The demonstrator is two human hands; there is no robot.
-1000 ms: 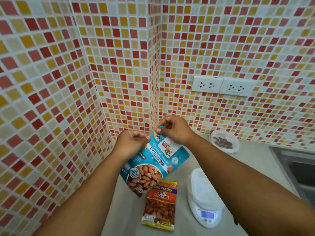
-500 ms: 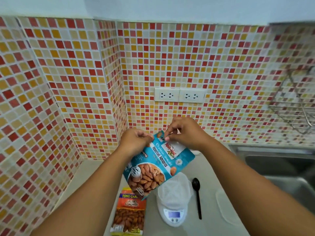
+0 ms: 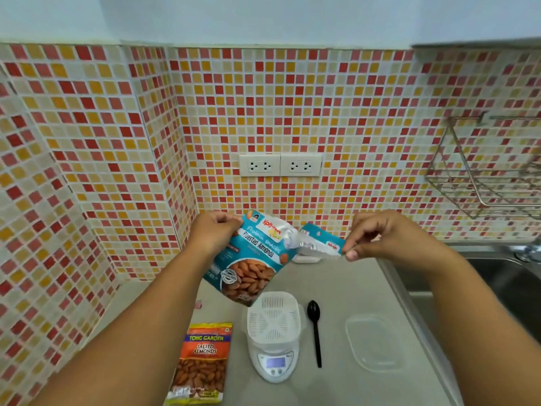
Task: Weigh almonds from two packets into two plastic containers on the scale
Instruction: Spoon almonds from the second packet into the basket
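Observation:
My left hand (image 3: pixel 212 234) grips the top left corner of a blue roasted almonds packet (image 3: pixel 248 265), held up above the counter. My right hand (image 3: pixel 377 235) pinches the packet's torn top strip (image 3: pixel 320 243), pulled out to the right and still joined at the tear. Below stands a white scale (image 3: pixel 273 358) with a ribbed plastic container (image 3: pixel 273 316) on it. An orange salted almonds packet (image 3: pixel 202 364) lies flat to the scale's left. A clear plastic lid or container (image 3: pixel 373 342) lies to the right, partly behind my right forearm.
A black plastic spoon (image 3: pixel 315 332) lies between the scale and the clear piece. A steel sink (image 3: pixel 497 282) borders the counter on the right, with a wire rack (image 3: pixel 486 174) on the tiled wall above it. A double socket (image 3: pixel 279 164) sits on the back wall.
The camera view has swung right and up. My right hand has pulled away to the right, tearing the blue packet's top strip open. My left hand still holds the packet.

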